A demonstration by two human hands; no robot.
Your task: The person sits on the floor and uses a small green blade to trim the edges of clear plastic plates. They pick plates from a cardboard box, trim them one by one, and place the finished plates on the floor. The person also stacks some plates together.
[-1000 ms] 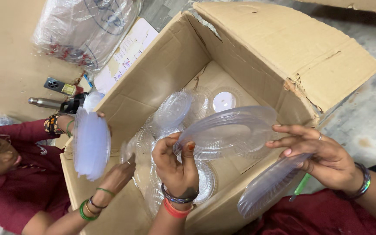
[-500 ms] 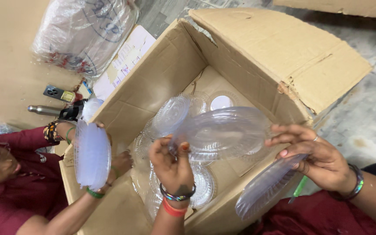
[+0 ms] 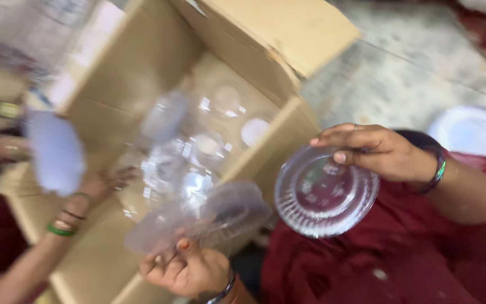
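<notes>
My right hand (image 3: 375,149) holds a clear round ribbed plastic plate (image 3: 326,191) by its upper rim, over my dark red clothing and just right of the cardboard box (image 3: 279,141). At the bottom, my left hand (image 3: 184,270) grips a wrapped stack of clear plastic plates (image 3: 203,217) at the box's near edge. Several more clear plates (image 3: 198,149) lie inside the box. The view is blurred.
A co-worker's hand (image 3: 99,183), with green bangles on its arm, reaches into the box from the left, next to a pale stack of plates (image 3: 54,152). White plates (image 3: 471,132) lie at the far right. Grey floor (image 3: 400,67) lies beyond the box.
The view has swung right. My right hand has come away from the box holding a single clear plate. My left hand has drawn the wrapped stack down to the box's near edge.
</notes>
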